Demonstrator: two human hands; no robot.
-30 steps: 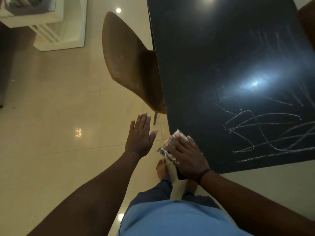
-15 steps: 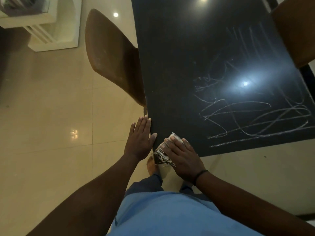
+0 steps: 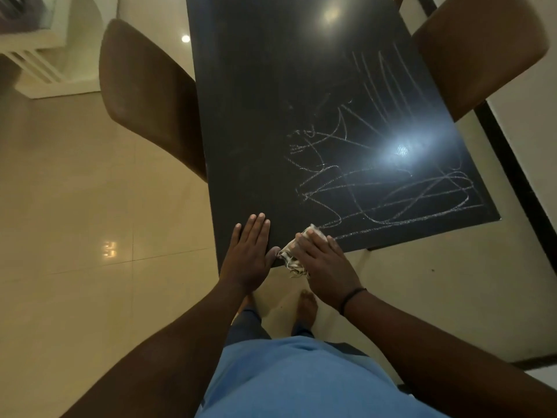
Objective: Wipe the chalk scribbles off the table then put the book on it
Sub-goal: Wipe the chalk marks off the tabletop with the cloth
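The black table (image 3: 256,122) carries white chalk scribbles (image 3: 382,188) over its right and near part. My left hand (image 3: 250,254) lies flat with straight fingers on the table's near left corner. My right hand (image 3: 321,260) presses a crumpled light cloth (image 3: 291,257) onto the near edge, fingers laid over it, just short of the closest chalk line. The cloth sticks out to the left under my palm. No book is in view.
A brown chair (image 3: 147,95) stands against the table's left side and another brown chair (image 3: 476,49) at the far right corner. A white unit (image 3: 39,64) sits on the tiled floor at the far left. My bare feet (image 3: 307,306) stand below the near edge.
My left hand moved from the air beside the table onto its near left corner. My right hand with the cloth stayed at the near edge while my view swung right.
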